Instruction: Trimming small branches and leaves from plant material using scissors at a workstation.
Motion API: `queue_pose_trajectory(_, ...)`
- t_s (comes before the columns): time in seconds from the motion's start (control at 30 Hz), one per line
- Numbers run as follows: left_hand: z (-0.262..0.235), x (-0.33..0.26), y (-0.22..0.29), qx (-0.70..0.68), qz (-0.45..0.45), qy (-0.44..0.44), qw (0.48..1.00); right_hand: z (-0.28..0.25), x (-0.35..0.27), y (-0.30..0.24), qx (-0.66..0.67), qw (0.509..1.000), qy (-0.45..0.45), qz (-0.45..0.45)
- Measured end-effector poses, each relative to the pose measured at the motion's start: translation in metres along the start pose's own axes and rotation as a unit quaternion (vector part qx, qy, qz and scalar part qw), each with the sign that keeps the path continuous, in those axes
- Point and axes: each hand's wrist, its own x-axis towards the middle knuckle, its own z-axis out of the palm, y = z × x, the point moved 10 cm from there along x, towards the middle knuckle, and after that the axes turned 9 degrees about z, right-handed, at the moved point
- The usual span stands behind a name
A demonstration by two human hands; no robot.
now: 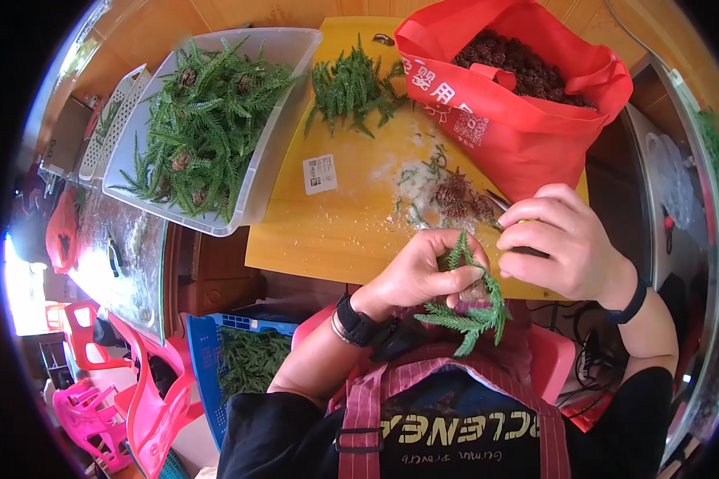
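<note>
My left hand [431,267] pinches a green artificial pine sprig [475,319] in front of the table's near edge. A rounded brownish piece beside the thumb is partly covered, and I cannot tell what it is. Just to the right, my right hand [563,243] is closed around a slim metal tool [498,199]; its dark tip points toward the pine cones, and its kind is hidden by the fingers. Those brown pine cones [454,197] lie on the yellow table [311,231] amid white flakes [415,188] and green scraps.
A translucent bin [256,191] of finished-looking sprigs with cones stands at left. Loose sprigs [351,88] lie at the back. At back right is a red bag [519,144] full of pine cones. A blue crate [204,359] holds more greenery; pink chairs [152,383] stand at lower left.
</note>
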Motion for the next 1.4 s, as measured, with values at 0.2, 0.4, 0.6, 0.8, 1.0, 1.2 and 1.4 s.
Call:
queue_pose_trajectory(0.2,0.007,-0.008,0.060,0.407,0.377,0.084,0.828,0.024,-0.012,0.036,0.080,0.971,-0.074,0.210)
queue_pose_trajectory(0.4,-0.005,0.002,0.006,-0.005,0.067,0.068,0.995,-0.001,-0.008,0.021,0.079,0.990,0.012,0.117)
queue_pose_trajectory(0.6,0.001,0.003,0.005,-0.008,0.038,0.037,0.999,-0.003,-0.006,0.001,0.032,0.999,0.003,0.016)
queue_pose_trajectory(0.8,0.005,-0.005,0.052,0.360,0.259,0.094,0.891,0.031,-0.023,0.047,0.185,0.930,-0.115,0.296)
queue_pose_trajectory(1.0,-0.004,0.001,0.013,0.056,0.064,0.082,0.993,-0.002,-0.014,0.032,0.151,0.974,0.033,0.164)
queue_pose_trajectory(1.2,0.005,-0.001,0.002,-0.072,0.029,0.039,0.996,-0.005,-0.009,0.004,0.045,0.999,0.022,0.010)
queue_pose_trajectory(1.4,-0.003,0.002,0.010,0.034,0.074,0.074,0.994,0.002,-0.009,0.016,0.035,0.995,-0.034,0.090)
